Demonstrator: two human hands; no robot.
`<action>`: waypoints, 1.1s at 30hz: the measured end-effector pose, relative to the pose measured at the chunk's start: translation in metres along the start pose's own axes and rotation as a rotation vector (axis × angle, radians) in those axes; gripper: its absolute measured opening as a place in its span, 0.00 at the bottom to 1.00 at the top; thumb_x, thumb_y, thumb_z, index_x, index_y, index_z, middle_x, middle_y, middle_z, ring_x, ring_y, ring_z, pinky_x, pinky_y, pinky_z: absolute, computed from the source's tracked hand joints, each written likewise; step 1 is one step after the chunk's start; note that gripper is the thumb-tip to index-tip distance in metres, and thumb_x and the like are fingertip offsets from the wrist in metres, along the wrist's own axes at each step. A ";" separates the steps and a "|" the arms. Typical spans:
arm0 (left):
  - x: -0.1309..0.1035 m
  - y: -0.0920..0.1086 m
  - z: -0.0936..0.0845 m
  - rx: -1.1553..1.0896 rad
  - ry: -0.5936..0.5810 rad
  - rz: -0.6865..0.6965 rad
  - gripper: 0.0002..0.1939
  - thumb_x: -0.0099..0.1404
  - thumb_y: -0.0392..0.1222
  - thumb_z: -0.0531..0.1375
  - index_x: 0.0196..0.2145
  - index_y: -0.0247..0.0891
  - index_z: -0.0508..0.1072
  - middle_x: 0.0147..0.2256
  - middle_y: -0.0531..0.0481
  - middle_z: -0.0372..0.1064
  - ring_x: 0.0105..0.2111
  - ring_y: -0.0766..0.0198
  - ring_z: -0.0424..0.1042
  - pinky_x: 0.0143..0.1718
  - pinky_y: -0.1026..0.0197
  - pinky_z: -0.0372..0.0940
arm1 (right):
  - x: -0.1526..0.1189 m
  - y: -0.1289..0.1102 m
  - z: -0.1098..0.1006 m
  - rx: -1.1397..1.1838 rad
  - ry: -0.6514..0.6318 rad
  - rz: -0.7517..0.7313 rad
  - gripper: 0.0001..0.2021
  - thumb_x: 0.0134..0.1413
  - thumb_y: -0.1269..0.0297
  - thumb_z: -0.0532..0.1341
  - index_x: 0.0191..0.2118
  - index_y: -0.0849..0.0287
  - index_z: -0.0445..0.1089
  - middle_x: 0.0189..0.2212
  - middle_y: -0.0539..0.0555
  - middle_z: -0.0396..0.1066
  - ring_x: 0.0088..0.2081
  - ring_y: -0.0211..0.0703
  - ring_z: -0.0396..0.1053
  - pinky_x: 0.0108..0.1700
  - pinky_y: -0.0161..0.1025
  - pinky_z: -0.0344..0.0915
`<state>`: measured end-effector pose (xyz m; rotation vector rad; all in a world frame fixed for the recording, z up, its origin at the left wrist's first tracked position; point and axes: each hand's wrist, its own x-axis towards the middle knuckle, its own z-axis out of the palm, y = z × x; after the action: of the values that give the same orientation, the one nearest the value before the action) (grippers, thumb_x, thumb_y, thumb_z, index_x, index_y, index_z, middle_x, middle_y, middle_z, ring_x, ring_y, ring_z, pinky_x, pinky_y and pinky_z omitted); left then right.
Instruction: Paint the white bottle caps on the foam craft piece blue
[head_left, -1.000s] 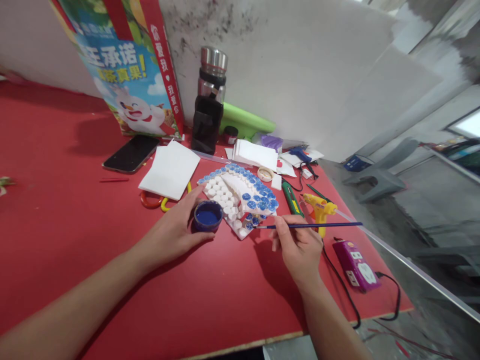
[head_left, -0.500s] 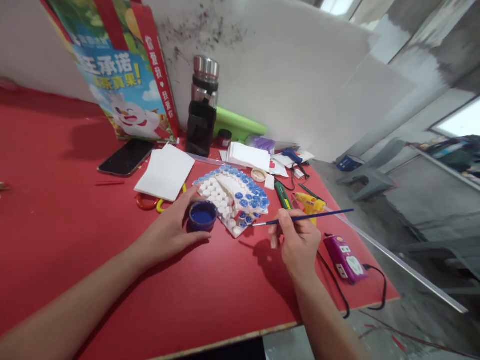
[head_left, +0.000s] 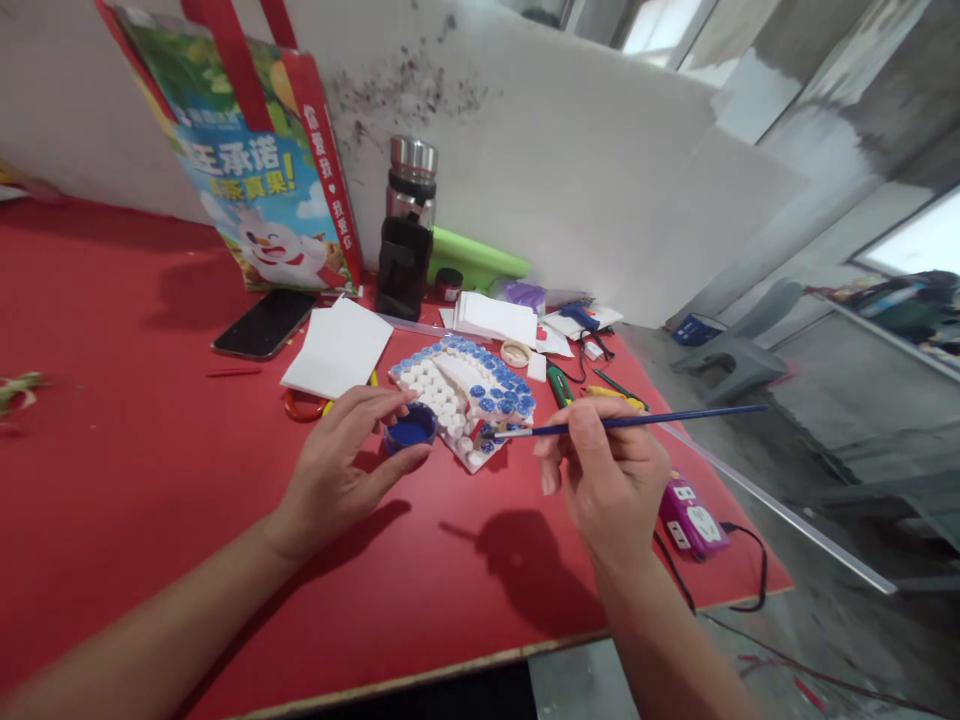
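Left hand (head_left: 337,470) is cupping the small round pot of blue paint (head_left: 409,432) on the red bench (head_left: 135,440), grip curled around its rim. Right hand (head_left: 607,480) is pinching a thin blue-handled paintbrush (head_left: 637,421), its tip touching the white foam piece studded with blue and white caps (head_left: 465,395), just beside the pot.

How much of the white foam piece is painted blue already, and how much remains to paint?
Done: the outer rows of round studs on the foam piece look blue. In hand: the right hand holds the paintbrush, tip at the studs; the left hand holds the blue paint pot. Left: the inner studs are white.
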<state>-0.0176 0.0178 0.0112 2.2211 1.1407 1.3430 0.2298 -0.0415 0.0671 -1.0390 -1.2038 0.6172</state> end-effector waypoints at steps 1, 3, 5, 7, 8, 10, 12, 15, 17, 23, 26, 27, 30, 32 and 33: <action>0.000 0.000 0.000 -0.007 -0.002 -0.023 0.19 0.74 0.54 0.66 0.58 0.47 0.76 0.50 0.45 0.79 0.49 0.47 0.78 0.56 0.43 0.75 | 0.002 -0.002 0.002 0.009 0.003 0.002 0.14 0.73 0.51 0.66 0.38 0.54 0.73 0.24 0.47 0.78 0.16 0.35 0.70 0.17 0.33 0.67; 0.000 -0.001 0.000 -0.008 0.006 -0.047 0.17 0.75 0.53 0.65 0.57 0.47 0.77 0.50 0.45 0.79 0.49 0.47 0.78 0.56 0.42 0.75 | 0.005 -0.003 0.006 0.059 0.016 0.010 0.13 0.73 0.52 0.66 0.38 0.54 0.73 0.23 0.46 0.78 0.14 0.34 0.69 0.15 0.32 0.65; 0.001 -0.002 -0.001 0.009 0.031 -0.045 0.15 0.76 0.52 0.65 0.56 0.47 0.76 0.51 0.44 0.79 0.51 0.47 0.78 0.58 0.42 0.74 | 0.008 -0.002 0.011 0.126 0.034 0.027 0.13 0.71 0.53 0.68 0.37 0.55 0.73 0.22 0.45 0.77 0.13 0.33 0.67 0.14 0.31 0.62; 0.003 -0.004 -0.003 0.025 0.060 -0.033 0.14 0.77 0.50 0.64 0.55 0.46 0.76 0.51 0.44 0.79 0.53 0.46 0.77 0.58 0.42 0.73 | 0.011 0.000 0.016 0.179 0.049 0.054 0.13 0.69 0.54 0.69 0.35 0.55 0.73 0.21 0.45 0.77 0.12 0.32 0.65 0.12 0.31 0.60; 0.004 -0.006 -0.003 0.025 0.067 -0.030 0.14 0.77 0.50 0.64 0.55 0.45 0.75 0.52 0.44 0.78 0.53 0.47 0.77 0.58 0.43 0.74 | 0.013 0.001 0.018 0.188 0.055 0.070 0.14 0.68 0.54 0.70 0.34 0.55 0.72 0.20 0.45 0.76 0.11 0.32 0.65 0.12 0.31 0.59; 0.006 -0.010 -0.004 0.002 0.049 -0.048 0.15 0.77 0.49 0.63 0.56 0.43 0.74 0.53 0.43 0.77 0.52 0.48 0.76 0.55 0.45 0.75 | 0.017 0.003 0.022 0.165 0.065 0.099 0.15 0.67 0.53 0.71 0.33 0.54 0.71 0.20 0.45 0.76 0.10 0.32 0.64 0.11 0.32 0.58; 0.007 -0.015 -0.005 -0.046 0.005 -0.081 0.18 0.76 0.50 0.64 0.58 0.41 0.73 0.53 0.42 0.75 0.51 0.49 0.76 0.53 0.47 0.75 | 0.021 0.004 0.024 0.111 0.068 0.120 0.17 0.66 0.49 0.71 0.33 0.53 0.70 0.20 0.45 0.76 0.10 0.32 0.63 0.11 0.32 0.57; 0.007 -0.020 -0.004 -0.126 -0.050 -0.127 0.23 0.73 0.51 0.66 0.60 0.41 0.71 0.54 0.41 0.74 0.51 0.50 0.76 0.54 0.45 0.75 | 0.025 0.008 0.027 0.063 0.063 0.135 0.20 0.65 0.45 0.71 0.32 0.53 0.69 0.20 0.46 0.77 0.10 0.33 0.63 0.11 0.33 0.59; 0.006 -0.022 -0.003 -0.158 -0.081 -0.144 0.25 0.72 0.51 0.67 0.62 0.41 0.70 0.55 0.40 0.73 0.52 0.49 0.76 0.55 0.44 0.75 | 0.026 0.012 0.028 0.080 0.075 0.125 0.21 0.64 0.45 0.72 0.31 0.53 0.68 0.20 0.46 0.77 0.11 0.34 0.65 0.12 0.33 0.60; 0.005 -0.024 0.001 -0.196 -0.120 -0.188 0.29 0.69 0.51 0.69 0.63 0.43 0.69 0.57 0.39 0.75 0.56 0.46 0.76 0.57 0.41 0.74 | 0.020 0.028 0.033 0.068 0.155 0.098 0.25 0.57 0.43 0.76 0.27 0.54 0.68 0.16 0.45 0.73 0.09 0.33 0.61 0.10 0.32 0.55; 0.004 -0.025 0.002 -0.204 -0.131 -0.217 0.32 0.67 0.52 0.71 0.64 0.43 0.69 0.57 0.39 0.75 0.58 0.44 0.76 0.62 0.38 0.72 | 0.018 0.030 0.035 0.032 0.145 0.116 0.27 0.56 0.39 0.75 0.25 0.54 0.67 0.15 0.46 0.73 0.09 0.34 0.62 0.09 0.33 0.56; 0.004 -0.026 0.002 -0.207 -0.137 -0.222 0.34 0.66 0.52 0.72 0.65 0.43 0.69 0.57 0.39 0.75 0.59 0.43 0.76 0.63 0.37 0.71 | 0.018 0.030 0.035 0.023 0.143 0.118 0.27 0.56 0.39 0.75 0.25 0.54 0.67 0.15 0.47 0.73 0.09 0.34 0.62 0.09 0.33 0.56; 0.004 -0.027 0.004 -0.207 -0.170 -0.240 0.39 0.62 0.53 0.74 0.67 0.43 0.68 0.59 0.38 0.75 0.61 0.40 0.75 0.66 0.34 0.68 | 0.017 0.029 0.035 0.004 0.159 0.113 0.28 0.55 0.39 0.76 0.24 0.54 0.67 0.14 0.47 0.73 0.09 0.34 0.62 0.09 0.33 0.55; 0.004 -0.028 0.005 -0.196 -0.190 -0.271 0.45 0.59 0.54 0.77 0.68 0.43 0.67 0.60 0.37 0.75 0.62 0.38 0.74 0.66 0.33 0.68 | 0.017 0.029 0.034 0.005 0.171 0.103 0.27 0.55 0.40 0.76 0.23 0.54 0.67 0.14 0.47 0.73 0.09 0.34 0.62 0.09 0.32 0.55; 0.004 -0.029 0.005 -0.194 -0.198 -0.291 0.48 0.57 0.55 0.78 0.69 0.43 0.65 0.61 0.36 0.74 0.63 0.37 0.74 0.66 0.34 0.69 | 0.017 0.029 0.033 0.007 0.174 0.096 0.27 0.55 0.41 0.76 0.23 0.55 0.67 0.14 0.47 0.73 0.09 0.34 0.62 0.09 0.32 0.55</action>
<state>-0.0259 0.0397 -0.0066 1.9147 1.1539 1.0426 0.2073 -0.0041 0.0489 -1.1260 -1.0046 0.5920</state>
